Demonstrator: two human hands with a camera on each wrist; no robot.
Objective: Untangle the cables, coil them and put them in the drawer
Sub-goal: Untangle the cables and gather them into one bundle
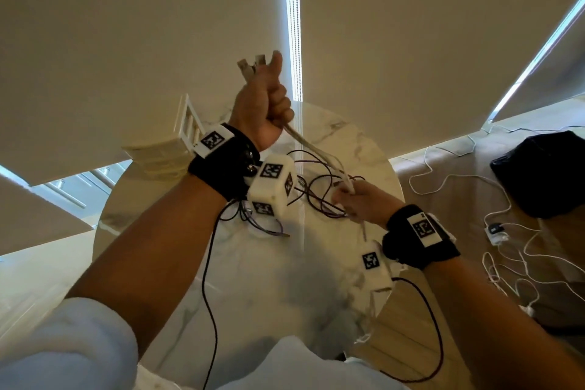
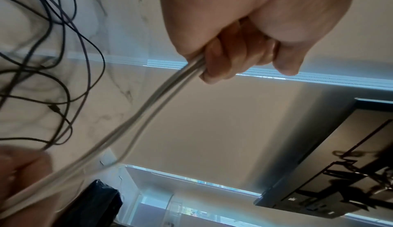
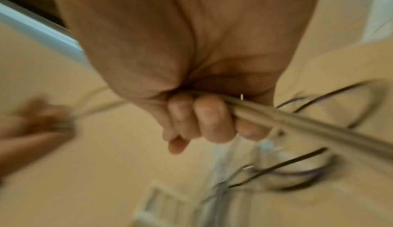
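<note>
Head view: you hold the grey cable [image 1: 311, 144] doubled, both plugs [image 1: 250, 63] sticking up past your left hand [image 1: 264, 104], raised above the table [image 1: 253, 279]
Left fingers: curled tight round both strands
Right hand [image 1: 361, 203]: lower, just above the table, fingers wrapped round the same two strands
Dark cables [image 1: 316, 190]: loose tangle on the table, under the grey run
Handling: grey cable looks light, fairly stiff and springy, likely to fight a tight coil; grip near the plugs, wind wide loops
Drawer: cannot tell which thing it is
</note>
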